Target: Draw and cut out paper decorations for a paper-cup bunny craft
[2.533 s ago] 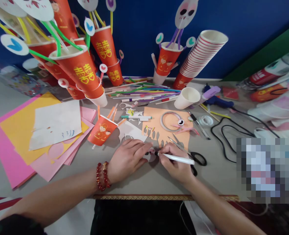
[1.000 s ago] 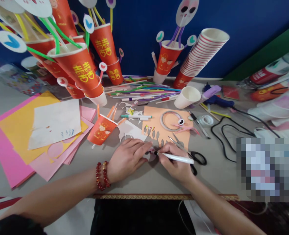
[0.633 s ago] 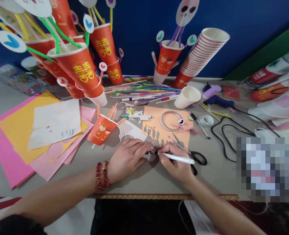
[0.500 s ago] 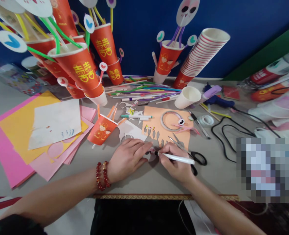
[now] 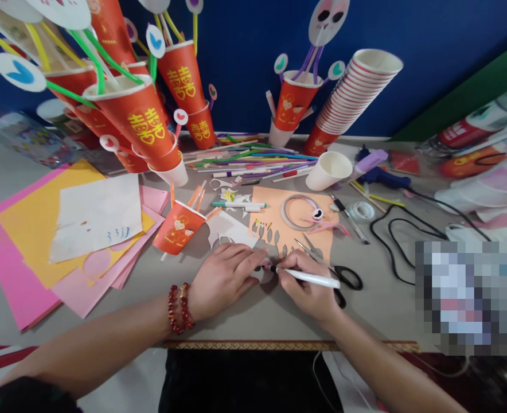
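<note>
Pinching the pen (image 5: 314, 279) in my right hand (image 5: 307, 288), I have its dark tip over the right part of the small white disc (image 5: 262, 276), though I can't tell whether it touches. The disc lies on the tabletop (image 5: 262, 318) right in front of me, partly covered, with dark and pinkish marks on it. My left hand (image 5: 224, 280) rests flat, gripping nothing, its finger and thumb at the disc's left side; 2 strands of red beads (image 5: 186, 310) circle that wrist.

Going round from the disc, the straws (image 5: 257, 162) lie well off at 12 o'clock. At 1 o'clock is the peach sheet (image 5: 270, 199) with a grey ring (image 5: 284, 213) on it, then the white cup (image 5: 326, 175) beyond. The tape (image 5: 361, 211) sits at 2, the scissors (image 5: 338, 269) at 3, just beside my right hand. A red cup (image 5: 178, 229) holding straws stands at 10, and coloured paper (image 5: 42, 241) spreads farther out, around 9.
</note>
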Tool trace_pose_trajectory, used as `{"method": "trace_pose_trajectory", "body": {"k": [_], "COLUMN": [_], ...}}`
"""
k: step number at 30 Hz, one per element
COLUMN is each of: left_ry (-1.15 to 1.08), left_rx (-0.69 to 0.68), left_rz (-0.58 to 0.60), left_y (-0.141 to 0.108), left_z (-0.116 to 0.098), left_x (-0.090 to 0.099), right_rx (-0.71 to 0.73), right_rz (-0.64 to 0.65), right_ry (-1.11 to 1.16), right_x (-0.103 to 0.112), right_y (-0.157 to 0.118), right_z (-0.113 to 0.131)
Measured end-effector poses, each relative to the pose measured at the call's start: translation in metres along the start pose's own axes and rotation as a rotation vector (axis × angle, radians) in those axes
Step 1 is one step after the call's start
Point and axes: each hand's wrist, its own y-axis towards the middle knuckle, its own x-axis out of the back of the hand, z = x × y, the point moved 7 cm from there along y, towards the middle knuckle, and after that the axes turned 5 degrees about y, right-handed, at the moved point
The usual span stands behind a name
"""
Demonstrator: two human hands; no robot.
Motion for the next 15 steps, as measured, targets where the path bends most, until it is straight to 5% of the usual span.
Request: {"method": "trace_pose_trajectory", "body": {"k": [15], "left_ry": [-0.005], "left_rx": [0.004], "left_rz": [0.003], "left_y": [-0.0008], "left_z": [-0.0001], "left_x": [0.0], "right_rx": [0.009], "right_rz": [-0.022], "right_ry": [0.007], "right_x": [0.0009], "right_y": [-0.0006], "right_z": [-0.002]}}
